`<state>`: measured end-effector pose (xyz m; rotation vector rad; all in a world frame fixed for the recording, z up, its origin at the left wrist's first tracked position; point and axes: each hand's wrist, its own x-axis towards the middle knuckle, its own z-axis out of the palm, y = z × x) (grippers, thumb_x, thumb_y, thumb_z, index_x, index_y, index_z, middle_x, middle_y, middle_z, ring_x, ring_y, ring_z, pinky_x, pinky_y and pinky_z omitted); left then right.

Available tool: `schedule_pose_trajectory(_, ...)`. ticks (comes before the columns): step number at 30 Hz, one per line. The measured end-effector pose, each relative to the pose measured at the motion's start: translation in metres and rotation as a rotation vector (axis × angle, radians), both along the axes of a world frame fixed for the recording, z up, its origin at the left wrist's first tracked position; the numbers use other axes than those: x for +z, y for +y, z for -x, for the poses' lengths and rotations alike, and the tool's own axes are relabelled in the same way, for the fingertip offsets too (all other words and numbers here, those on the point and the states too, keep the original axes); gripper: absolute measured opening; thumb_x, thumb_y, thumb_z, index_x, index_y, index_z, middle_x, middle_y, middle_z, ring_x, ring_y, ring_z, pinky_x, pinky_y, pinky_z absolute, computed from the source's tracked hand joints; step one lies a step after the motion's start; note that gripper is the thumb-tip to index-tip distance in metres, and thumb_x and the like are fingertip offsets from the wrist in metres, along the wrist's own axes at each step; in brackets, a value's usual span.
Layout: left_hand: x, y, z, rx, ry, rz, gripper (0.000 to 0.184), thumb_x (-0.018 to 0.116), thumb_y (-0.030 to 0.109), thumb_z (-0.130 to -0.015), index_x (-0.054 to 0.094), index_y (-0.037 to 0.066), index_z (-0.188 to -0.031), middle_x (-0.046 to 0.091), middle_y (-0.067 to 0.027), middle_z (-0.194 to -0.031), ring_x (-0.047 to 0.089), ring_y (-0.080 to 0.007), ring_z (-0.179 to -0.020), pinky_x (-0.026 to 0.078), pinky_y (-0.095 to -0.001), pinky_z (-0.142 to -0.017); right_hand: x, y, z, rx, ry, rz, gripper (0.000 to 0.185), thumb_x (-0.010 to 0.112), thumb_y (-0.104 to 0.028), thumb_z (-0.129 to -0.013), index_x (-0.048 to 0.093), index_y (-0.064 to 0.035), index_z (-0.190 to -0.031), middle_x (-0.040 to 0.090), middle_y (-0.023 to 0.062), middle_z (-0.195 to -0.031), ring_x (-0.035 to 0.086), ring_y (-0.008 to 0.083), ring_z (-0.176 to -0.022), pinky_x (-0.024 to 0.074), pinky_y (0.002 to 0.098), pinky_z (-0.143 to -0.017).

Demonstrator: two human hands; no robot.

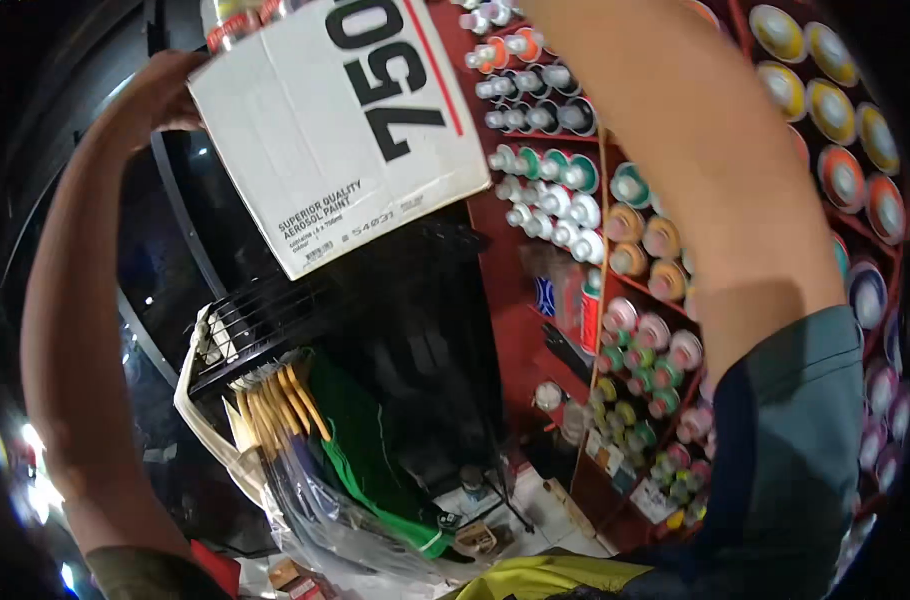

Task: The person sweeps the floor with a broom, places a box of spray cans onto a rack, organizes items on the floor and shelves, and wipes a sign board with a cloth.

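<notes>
A white cardboard box (305, 130) marked "750" and "Superior quality aerosol paint" is held up high and tilted at the top of the head view. My left hand (178, 92) grips its left edge, the fingers partly hidden at the side. Cans (237, 22) with red and pale markings show at the box's upper end, cut off by the frame. My right forearm (685, 150) reaches up past the top edge, so the right hand is out of sight.
Shelves of spray cans (555, 205) in many colours line the right side. Below the box stands a black wire rack (275, 310) with wooden hangers (290, 400) and a green garment (365, 450). A small cardboard box (475, 538) lies on the tiled floor (540, 520).
</notes>
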<state>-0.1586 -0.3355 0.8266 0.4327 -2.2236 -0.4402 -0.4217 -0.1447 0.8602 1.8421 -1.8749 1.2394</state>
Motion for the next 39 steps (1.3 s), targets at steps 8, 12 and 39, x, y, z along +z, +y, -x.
schedule_pose_trajectory(8,-0.042,-0.046,0.069,0.326,-0.092,-0.172,0.032,0.054,0.030,-0.091,0.066,0.000,-0.098,0.068,-0.0114,-0.075,0.066,-0.0160,-0.056,0.057,-0.0234,-0.050,-0.058,-0.141,0.077,-0.136,0.200,0.074,0.022,0.067,-0.017,-0.077,0.066,0.0048,-0.077,0.066,0.0158,-0.074,0.065,0.0283,-0.064,0.0535,0.0403,-0.058)
schedule_pose_trajectory(12,-0.064,-0.075,0.089,0.410,-0.143,-0.147,0.029,0.052,0.025,-0.091,0.067,0.000,-0.094,0.068,-0.0111,-0.075,0.066,-0.0171,-0.056,0.056,-0.0237,-0.049,-0.088,-0.166,0.091,-0.190,0.239,0.064,0.022,0.070,-0.016,-0.076,0.068,0.0044,-0.082,0.067,0.0144,-0.075,0.066,0.0291,-0.062,0.0556,0.0410,-0.058)
schedule_pose_trajectory(39,-0.172,-0.046,-0.070,0.369,-0.225,0.144,0.067,0.047,0.056,-0.089,0.042,0.011,-0.139,0.043,-0.0134,-0.141,0.037,-0.0257,-0.133,0.023,-0.0468,-0.111,-0.190,-0.109,0.100,0.103,-0.733,0.049,0.055,0.043,-0.049,-0.093,0.062,0.0019,-0.100,0.065,0.0174,-0.098,0.064,0.0335,-0.081,0.0522,0.0456,-0.075)
